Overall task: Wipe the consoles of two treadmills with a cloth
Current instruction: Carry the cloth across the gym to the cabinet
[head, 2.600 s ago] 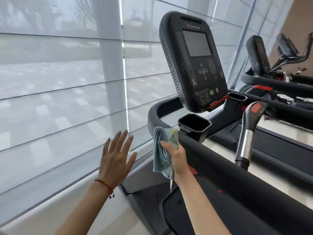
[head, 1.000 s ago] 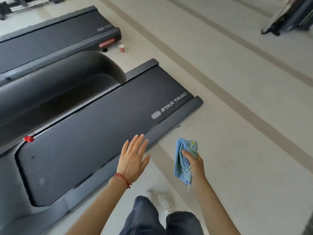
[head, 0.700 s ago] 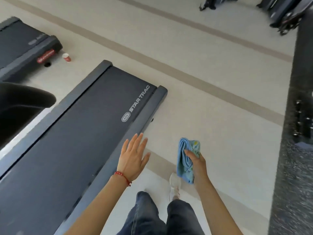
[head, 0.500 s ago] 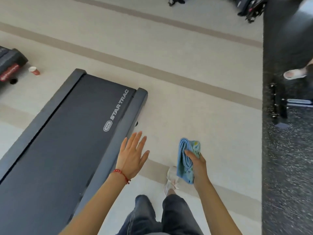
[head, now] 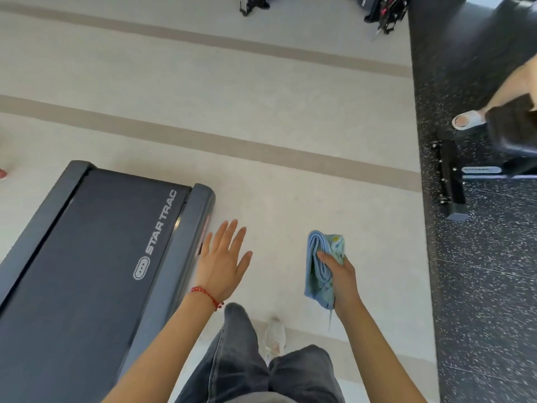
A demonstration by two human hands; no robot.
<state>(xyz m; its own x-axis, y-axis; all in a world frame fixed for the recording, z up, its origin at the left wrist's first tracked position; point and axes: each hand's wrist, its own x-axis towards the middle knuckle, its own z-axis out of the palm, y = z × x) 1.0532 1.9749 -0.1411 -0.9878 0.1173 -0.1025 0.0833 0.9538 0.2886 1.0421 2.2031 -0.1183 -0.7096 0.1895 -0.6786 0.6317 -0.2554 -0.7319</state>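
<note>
A folded light blue cloth [head: 319, 266] with a yellow-green print hangs from my right hand [head: 340, 274], whose fingers curl round its middle. My left hand [head: 222, 260], a red bead bracelet at the wrist, is held flat in the air with fingers straight and spread, touching nothing. It hovers just right of the rear end of a dark grey treadmill deck [head: 96, 257] marked STAR TRAC. No treadmill console is in view. My legs in dark jeans and a white shoe [head: 274, 335] show below my hands.
Pale floor with tan stripes spreads ahead. A black speckled rubber mat [head: 479, 286] runs down the right side, with a black machine base [head: 449, 175] on it. Another person's foot in a white slipper [head: 467, 120] stands there. More equipment [head: 383, 10] sits at the top edge.
I have turned away from the treadmill console and walked off past the deck's rear end. The view now looks down at the floor. My hands keep the same pose, the cloth still held.
</note>
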